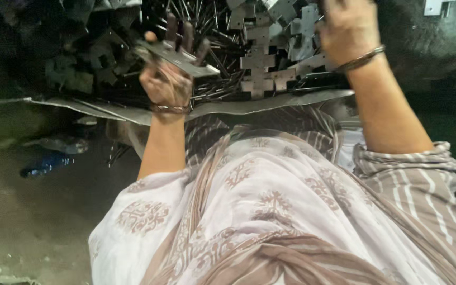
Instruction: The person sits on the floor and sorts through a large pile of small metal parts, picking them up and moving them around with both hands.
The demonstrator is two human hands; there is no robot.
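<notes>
- Left hand [167,79] grips a flat metal plate [178,57], fingers closed around it.
- Right hand [347,29] rests on the heap of metal brackets [262,63]; its grip cannot be told.
- Thin rods [212,31] lie near the metal sheet's [270,104] front edge.

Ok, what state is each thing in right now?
Left hand: raised, gripping a flat metal plate, held tilted.
Right hand: reaching into the pile of metal brackets; grip hidden.
Pile of metal brackets: loose, jumbled.
Thin metal rods: scattered, criss-crossed.
Metal sheet: lying under the pile, edge bent.
</notes>
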